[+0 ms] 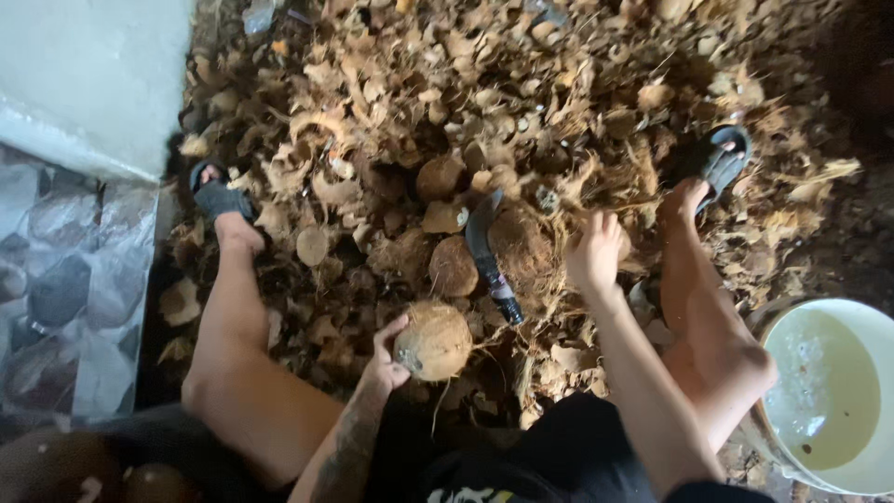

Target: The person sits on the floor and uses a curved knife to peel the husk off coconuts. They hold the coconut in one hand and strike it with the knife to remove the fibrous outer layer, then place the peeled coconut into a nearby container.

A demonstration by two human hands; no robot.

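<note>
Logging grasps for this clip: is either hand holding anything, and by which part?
The left hand grips a round, brown, husked coconut by its left side. The right hand rests among the dry husk pieces; whether it holds anything cannot be told.

**One head camera, looking straight down**

A single view from the wearer's head faces steeply down past the knees onto the husk pile (521, 102), at arm's-length closeness. The pile fills the upper frame; a white bucket (871, 321) sits at its lower right, a pale wall (84, 74) upper left.

Coconut-husking work spot: husk heap (521, 102) covers ground.
</note>
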